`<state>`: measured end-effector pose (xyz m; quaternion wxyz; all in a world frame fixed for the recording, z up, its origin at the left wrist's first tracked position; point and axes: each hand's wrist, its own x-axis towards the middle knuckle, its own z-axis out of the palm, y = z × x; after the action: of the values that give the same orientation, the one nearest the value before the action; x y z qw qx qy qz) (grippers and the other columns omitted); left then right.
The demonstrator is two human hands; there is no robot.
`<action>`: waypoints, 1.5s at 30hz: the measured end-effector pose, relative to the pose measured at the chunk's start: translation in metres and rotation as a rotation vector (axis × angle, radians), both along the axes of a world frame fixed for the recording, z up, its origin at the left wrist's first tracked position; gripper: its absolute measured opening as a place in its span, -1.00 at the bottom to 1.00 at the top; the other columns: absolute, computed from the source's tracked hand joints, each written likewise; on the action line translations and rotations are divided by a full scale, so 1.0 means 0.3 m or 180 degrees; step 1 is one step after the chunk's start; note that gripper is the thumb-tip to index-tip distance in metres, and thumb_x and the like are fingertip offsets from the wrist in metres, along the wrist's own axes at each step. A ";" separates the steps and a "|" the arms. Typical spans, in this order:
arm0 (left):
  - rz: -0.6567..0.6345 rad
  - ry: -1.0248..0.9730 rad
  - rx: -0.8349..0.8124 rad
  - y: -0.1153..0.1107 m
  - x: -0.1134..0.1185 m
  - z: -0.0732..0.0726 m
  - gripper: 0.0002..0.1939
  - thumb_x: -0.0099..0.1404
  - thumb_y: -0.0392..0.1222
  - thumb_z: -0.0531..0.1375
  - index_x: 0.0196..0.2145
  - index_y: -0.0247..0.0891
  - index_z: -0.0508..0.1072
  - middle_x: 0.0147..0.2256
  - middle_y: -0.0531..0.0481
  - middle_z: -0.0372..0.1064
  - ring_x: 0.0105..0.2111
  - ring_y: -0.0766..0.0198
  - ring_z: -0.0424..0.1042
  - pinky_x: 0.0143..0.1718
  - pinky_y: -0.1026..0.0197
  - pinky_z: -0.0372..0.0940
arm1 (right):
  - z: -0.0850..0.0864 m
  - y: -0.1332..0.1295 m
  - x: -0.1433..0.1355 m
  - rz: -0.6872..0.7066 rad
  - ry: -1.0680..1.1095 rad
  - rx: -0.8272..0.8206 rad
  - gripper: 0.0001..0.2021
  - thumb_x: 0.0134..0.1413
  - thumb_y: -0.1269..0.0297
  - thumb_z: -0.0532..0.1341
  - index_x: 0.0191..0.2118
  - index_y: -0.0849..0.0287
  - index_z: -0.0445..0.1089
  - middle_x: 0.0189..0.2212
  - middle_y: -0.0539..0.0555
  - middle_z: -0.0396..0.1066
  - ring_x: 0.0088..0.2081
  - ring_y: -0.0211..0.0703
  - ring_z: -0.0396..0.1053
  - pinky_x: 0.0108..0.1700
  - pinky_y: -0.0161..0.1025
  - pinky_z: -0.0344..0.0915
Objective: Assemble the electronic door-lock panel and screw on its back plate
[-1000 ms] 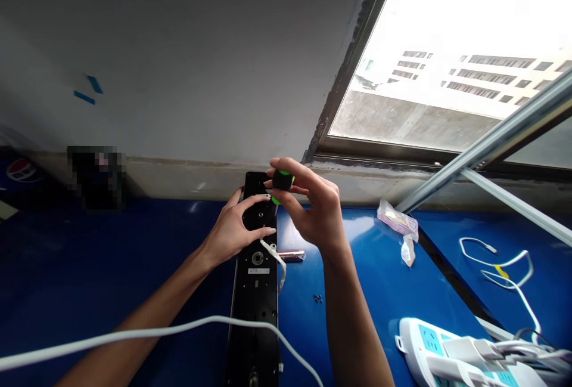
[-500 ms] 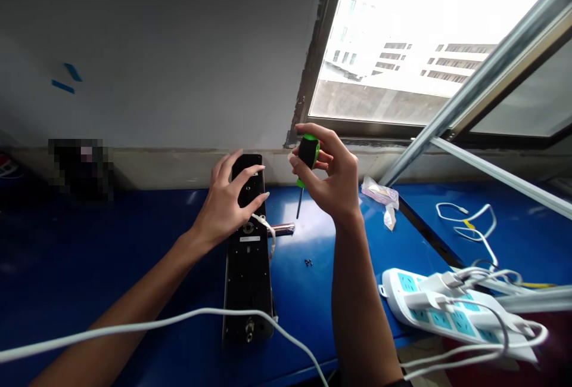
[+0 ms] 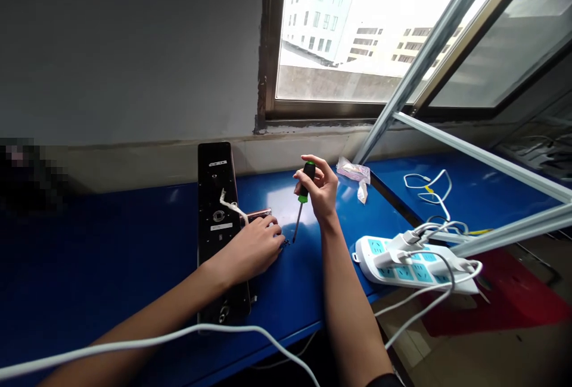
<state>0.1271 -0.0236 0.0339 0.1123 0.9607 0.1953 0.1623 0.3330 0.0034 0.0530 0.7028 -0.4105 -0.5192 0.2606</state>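
My right hand point(image 3: 322, 191) grips a screwdriver point(image 3: 308, 177) by its black and green handle. Its thin shaft points down, with the tip just above the blue tabletop. My left hand point(image 3: 257, 242) reaches across a long black metal panel point(image 3: 218, 181), its fingers curled together at a few small dark screws point(image 3: 286, 243). The fingertips are partly hidden, so whether a screw is between them I cannot make out. A white ribbon-like cable point(image 3: 233, 205) comes out of the panel. Beyond my left hand lies a shiny pinkish metal cylinder point(image 3: 261, 214), partly covered.
A white power strip point(image 3: 413, 262) with several plugs lies to the right, near the table edge. Metal frame bars point(image 3: 482, 151) slant across the right side. A crumpled plastic wrapper point(image 3: 353, 170) rests by the wall. A white cable point(image 3: 179, 332) crosses the foreground.
My left hand has left the panel's upper part and come down right to the screws, fingers closing. The screwdriver has lowered towards the table beside them. The view has turned right.
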 end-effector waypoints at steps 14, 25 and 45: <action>0.0073 0.0412 0.0847 0.002 -0.004 -0.042 -0.86 0.47 -0.23 0.24 -0.21 -0.24 0.63 -0.16 -0.18 0.61 0.04 -0.05 0.49 0.18 -0.10 0.34 | -0.033 0.021 -0.020 0.0131 0.0282 0.0037 -0.66 0.12 0.17 0.43 0.01 0.02 0.47 -0.41 -0.12 0.53 -0.57 -0.28 0.52 -0.53 -0.33 0.48; 0.0040 0.0522 0.0954 0.003 -0.003 -0.039 -0.84 0.46 -0.22 0.26 -0.24 -0.31 0.64 -0.21 -0.21 0.62 -0.03 -0.07 0.53 0.13 -0.13 0.40 | -0.042 0.028 -0.023 0.0137 0.0291 0.0086 -0.67 0.12 0.19 0.44 0.00 0.02 0.48 -0.40 -0.15 0.50 -0.56 -0.32 0.53 -0.52 -0.37 0.49; 0.0579 -0.1325 0.0509 -0.054 -0.191 0.095 -0.77 0.37 -0.18 0.41 -0.03 -0.23 0.64 -0.11 -0.11 0.63 0.13 -0.04 0.43 0.09 -0.09 0.50 | 0.013 0.018 -0.086 0.0403 0.1784 0.0136 -0.58 0.11 0.10 0.46 -0.03 -0.01 0.29 -0.38 -0.09 0.61 -0.39 -0.24 0.64 -0.39 -0.39 0.49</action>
<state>0.0697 -0.0397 0.0625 0.0585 0.8908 0.2403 0.3811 0.3071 0.0090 0.0568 0.8097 -0.2743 -0.3348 0.3963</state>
